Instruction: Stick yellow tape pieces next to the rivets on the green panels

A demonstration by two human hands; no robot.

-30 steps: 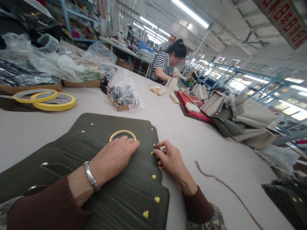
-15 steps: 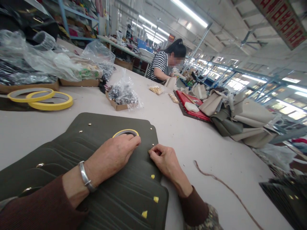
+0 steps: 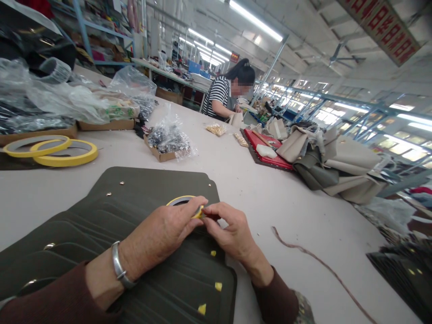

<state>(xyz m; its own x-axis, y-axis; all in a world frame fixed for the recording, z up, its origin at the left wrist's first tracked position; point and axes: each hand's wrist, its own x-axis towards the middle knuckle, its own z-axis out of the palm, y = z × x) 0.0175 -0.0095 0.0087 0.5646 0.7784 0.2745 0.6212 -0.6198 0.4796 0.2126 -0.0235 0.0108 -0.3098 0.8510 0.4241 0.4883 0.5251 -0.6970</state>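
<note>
My left hand (image 3: 165, 231) is closed on a roll of yellow tape (image 3: 182, 198), held over a stack of dark green leather panels (image 3: 148, 189). Thumb and fingers of my right hand (image 3: 232, 229) pinch at the near edge of that roll, close to my left fingertips; the tape end itself is too small to make out. Small yellow tape pieces (image 3: 218, 286) stick along the right side of the overlapping panels. Metal studs (image 3: 122, 183) show on their left side.
Two more yellow tape rolls (image 3: 67, 153) lie at the left. Beyond the panels stands a small carton of plastic-wrapped parts (image 3: 165, 144). A brown cord (image 3: 313, 261) lies at the right, near stacked dark pieces (image 3: 398, 270). A co-worker (image 3: 222, 94) leans over the table's far side.
My right hand has left the panel's right edge and come to the tape roll. My left hand has tilted the roll and brought it towards the right hand.
</note>
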